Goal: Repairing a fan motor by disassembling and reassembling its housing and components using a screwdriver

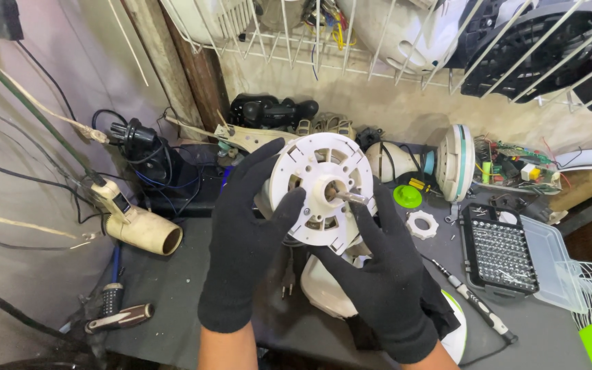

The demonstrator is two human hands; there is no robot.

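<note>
Round white plastic fan motor housing [322, 192] (steel shaft exposed) | gripped by gloved left hand [244, 236] and right hand [385, 274] | lifted clear of worktop [173, 288] | stripped, grille off.

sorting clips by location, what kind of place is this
Probably a small fan or appliance repair workshop. Gloved hands hold a white fan motor housing over a cluttered bench; a screwdriver bit set lies open, and a bare circuit board sits by the wall.
</note>
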